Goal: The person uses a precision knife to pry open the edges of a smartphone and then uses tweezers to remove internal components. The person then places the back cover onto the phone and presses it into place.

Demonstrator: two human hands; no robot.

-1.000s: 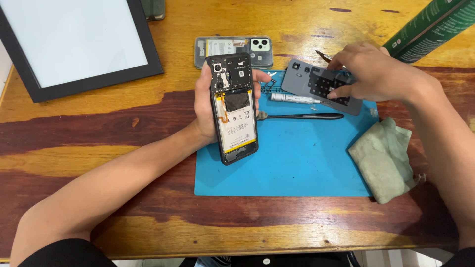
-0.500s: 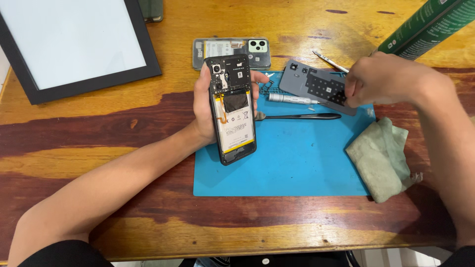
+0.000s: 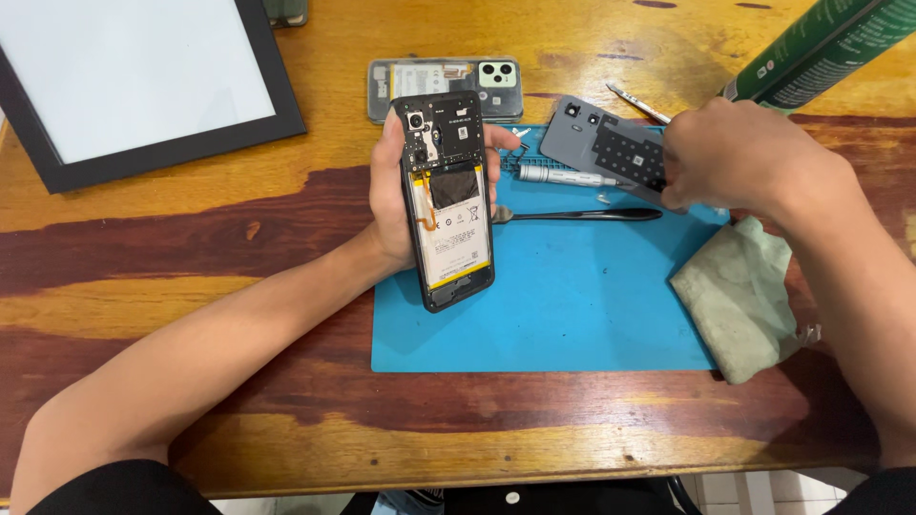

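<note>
The opened phone (image 3: 447, 195), its back cover removed so that battery and black circuit shield faced us, was held upright above the left part of the blue work mat (image 3: 563, 305). Our left hand (image 3: 396, 195) clasped it from the left side, thumb along one edge and fingertips (image 3: 501, 138) wrapping the opposite edge. Just to the right, the detached grey back cover (image 3: 611, 148) lay tilted across the mat's upper edge, inner side up, with a dark perforated pad on it. Our right hand (image 3: 739, 157) rested on the cover's right end, fingers curled down over it; whether they pinched the cover or merely pressed on it, we could not tell. Between the phone and the cover lay a silver pen-shaped driver (image 3: 563, 175), and below it a slim black spudger (image 3: 582, 216), both on the mat. A thin metal tool (image 3: 637, 102) lay on the wood just beyond the cover. A second phone (image 3: 448, 78), seen through a clear case, lay on the wooden table (image 3: 191, 257) behind the held phone. A greenish cloth (image 3: 739, 300) overlapped the mat's right edge. A green can (image 3: 821, 48) crossed the upper right corner, and a black-framed white panel (image 3: 143, 76) occupied the upper left.
</note>
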